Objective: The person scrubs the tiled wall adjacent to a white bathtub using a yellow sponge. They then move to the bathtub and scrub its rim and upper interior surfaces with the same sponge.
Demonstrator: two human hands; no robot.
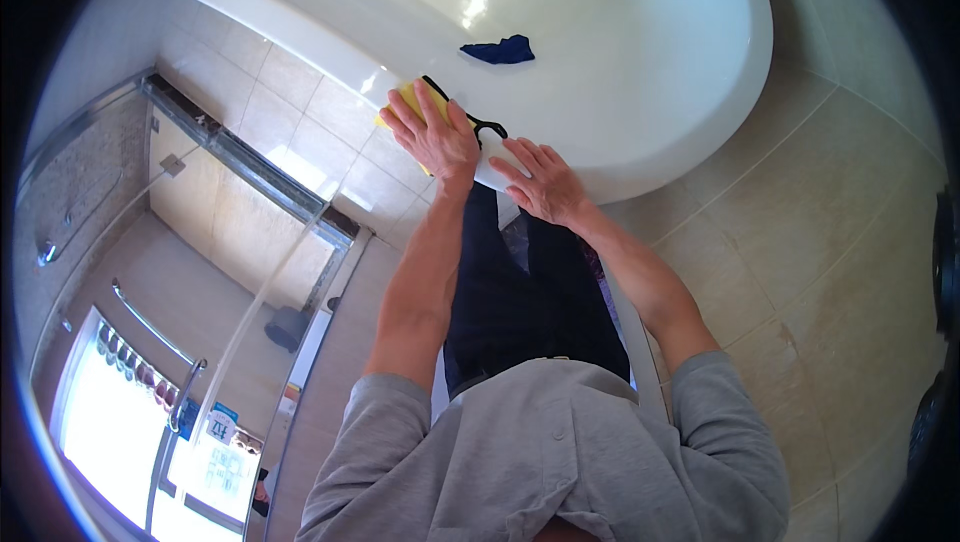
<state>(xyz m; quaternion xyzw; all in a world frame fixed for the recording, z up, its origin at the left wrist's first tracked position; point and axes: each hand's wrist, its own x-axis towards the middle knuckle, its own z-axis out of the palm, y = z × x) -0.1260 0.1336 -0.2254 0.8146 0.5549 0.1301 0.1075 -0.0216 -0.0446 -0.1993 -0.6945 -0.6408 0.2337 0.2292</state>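
A white bathtub (pixel 637 114) with a curved rim stands in front of me. My left hand (pixel 439 140) lies over a yellow cloth (pixel 411 97) and holds it against the near rim. A thin, black, forked item (pixel 487 127) sticks out beside that hand; its exact kind is unclear. My right hand (pixel 546 182) rests at the rim just to the right, fingers spread and nothing in them. Inside the tub, beyond both hands, lies a crumpled dark blue cloth (pixel 501 50).
Left of me is a glass shower enclosure with a metal-edged sill (pixel 240 155) and a chrome bar handle (pixel 154 320). Beige wall tiles (pixel 787 242) run along the right. Pale floor tiles (pixel 300 129) show between tub and shower.
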